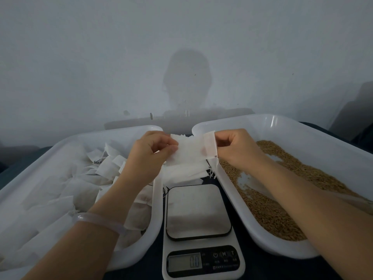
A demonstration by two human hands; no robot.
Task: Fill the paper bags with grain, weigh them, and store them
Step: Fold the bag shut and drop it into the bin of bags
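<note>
I hold a flat, empty white paper bag (191,149) stretched between both hands above the gap between two trays. My left hand (150,153) pinches its left edge. My right hand (235,147) pinches the folded mouth end on the right, where loose threads hang down. More white paper bags (181,172) lie piled just beneath it. A white tray (262,237) on the right holds brown grain (268,211), with a bare patch near its middle. The white kitchen scale (198,211) sits below my hands with nothing on its steel platform.
A white tray (155,201) on the left holds several white bags in a loose heap. The scale's display (184,262) and buttons face me at the near edge. A pale wall stands close behind the trays, and a bangle circles my left wrist (99,220).
</note>
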